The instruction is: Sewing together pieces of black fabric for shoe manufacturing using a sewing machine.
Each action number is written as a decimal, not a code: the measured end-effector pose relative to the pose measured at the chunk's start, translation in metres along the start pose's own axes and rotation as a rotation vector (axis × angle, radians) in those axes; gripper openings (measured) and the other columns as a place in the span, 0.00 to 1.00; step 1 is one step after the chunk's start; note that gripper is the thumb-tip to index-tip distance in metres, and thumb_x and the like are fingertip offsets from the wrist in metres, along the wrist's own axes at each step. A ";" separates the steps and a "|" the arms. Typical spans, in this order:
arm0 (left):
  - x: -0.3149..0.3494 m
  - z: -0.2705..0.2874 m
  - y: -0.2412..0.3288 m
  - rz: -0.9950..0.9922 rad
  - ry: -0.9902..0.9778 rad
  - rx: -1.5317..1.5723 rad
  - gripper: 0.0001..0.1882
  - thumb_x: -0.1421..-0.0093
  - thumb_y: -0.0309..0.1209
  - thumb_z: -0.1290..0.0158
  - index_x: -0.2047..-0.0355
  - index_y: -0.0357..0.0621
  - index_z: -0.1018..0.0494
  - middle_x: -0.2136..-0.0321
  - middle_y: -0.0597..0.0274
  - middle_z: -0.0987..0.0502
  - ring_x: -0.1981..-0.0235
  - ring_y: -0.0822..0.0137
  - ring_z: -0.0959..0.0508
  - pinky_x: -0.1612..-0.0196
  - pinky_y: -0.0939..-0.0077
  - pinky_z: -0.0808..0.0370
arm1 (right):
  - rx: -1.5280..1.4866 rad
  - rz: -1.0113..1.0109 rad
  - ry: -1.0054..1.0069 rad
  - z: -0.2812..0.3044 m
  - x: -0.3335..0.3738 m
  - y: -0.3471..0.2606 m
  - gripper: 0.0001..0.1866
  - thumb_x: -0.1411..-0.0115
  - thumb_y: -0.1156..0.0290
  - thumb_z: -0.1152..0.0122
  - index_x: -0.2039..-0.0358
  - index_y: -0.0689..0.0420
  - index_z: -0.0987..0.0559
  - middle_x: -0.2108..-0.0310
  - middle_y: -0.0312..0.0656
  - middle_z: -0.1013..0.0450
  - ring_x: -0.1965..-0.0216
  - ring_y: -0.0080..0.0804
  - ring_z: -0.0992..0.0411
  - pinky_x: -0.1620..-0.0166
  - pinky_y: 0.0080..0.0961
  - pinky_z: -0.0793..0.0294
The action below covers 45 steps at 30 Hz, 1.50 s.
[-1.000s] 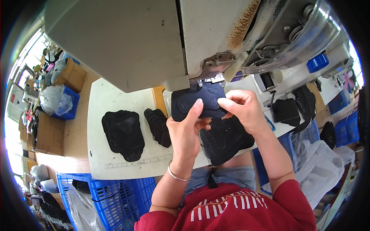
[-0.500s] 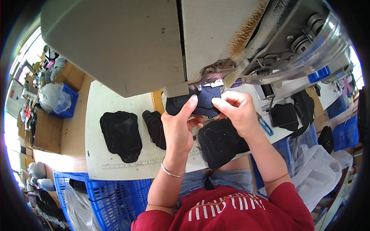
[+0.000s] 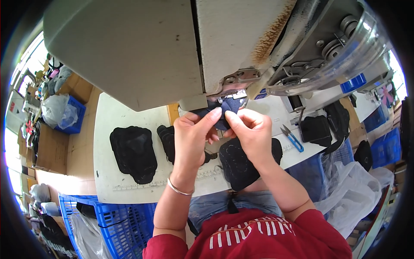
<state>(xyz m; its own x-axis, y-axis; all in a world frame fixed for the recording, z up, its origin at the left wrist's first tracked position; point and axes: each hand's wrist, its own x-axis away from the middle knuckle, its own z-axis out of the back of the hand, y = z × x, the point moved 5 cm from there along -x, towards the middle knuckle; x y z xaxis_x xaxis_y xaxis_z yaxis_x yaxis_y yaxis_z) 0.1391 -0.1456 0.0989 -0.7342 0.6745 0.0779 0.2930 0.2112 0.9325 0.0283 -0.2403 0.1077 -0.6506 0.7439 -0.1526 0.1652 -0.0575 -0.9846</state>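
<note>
Just below the sewing machine's needle area, both hands pinch a dark navy fabric piece. My left hand grips its left side, thumb on top; a silver bangle circles that wrist. My right hand holds the right side between thumb and fingers, its thumb close to the left one. Much of the fabric is hidden by the fingers and the machine head. On the table nearest my right hand lies a stack of black fabric pieces. A smaller black stack sits partly behind my left hand.
The large machine head hangs over the white table. Another black stack lies at left. Blue thread snips rest at right near a black piece. A blue crate stands below the table's left edge.
Both hands have drawn closer together, folding or bunching the navy fabric between the thumbs. My right hand has shifted left, uncovering more of the thread snips.
</note>
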 end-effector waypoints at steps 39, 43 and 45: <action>-0.027 0.005 0.009 -0.056 -0.101 0.166 0.05 0.41 0.20 0.44 0.74 0.30 0.25 0.81 0.62 0.27 0.86 0.73 0.32 0.81 0.79 0.40 | 0.067 -0.028 -0.003 0.029 0.091 0.047 0.07 0.38 0.75 0.39 0.68 0.65 0.16 0.79 0.38 0.22 0.78 0.17 0.27 0.74 0.15 0.34; -0.009 -0.003 0.003 -0.204 -0.004 0.163 0.04 0.41 0.22 0.43 0.66 0.35 0.21 0.77 0.67 0.24 0.83 0.80 0.32 0.81 0.86 0.39 | 0.247 0.076 -0.029 0.030 0.081 0.029 0.05 0.41 0.75 0.37 0.68 0.62 0.16 0.79 0.37 0.22 0.79 0.21 0.28 0.73 0.20 0.34; -0.002 -0.006 0.000 -0.283 0.061 0.107 0.05 0.41 0.22 0.42 0.65 0.36 0.21 0.77 0.69 0.24 0.83 0.81 0.33 0.81 0.86 0.39 | 0.410 0.310 -0.047 0.026 0.069 0.009 0.04 0.43 0.75 0.36 0.68 0.60 0.16 0.79 0.36 0.24 0.80 0.25 0.29 0.73 0.23 0.35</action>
<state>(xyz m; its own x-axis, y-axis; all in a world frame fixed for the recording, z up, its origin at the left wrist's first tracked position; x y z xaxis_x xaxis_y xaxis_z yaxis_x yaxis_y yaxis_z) 0.1371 -0.1517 0.1012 -0.8305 0.5350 -0.1551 0.1325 0.4602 0.8779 -0.0339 -0.2068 0.0863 -0.6516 0.6201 -0.4370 0.0579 -0.5338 -0.8437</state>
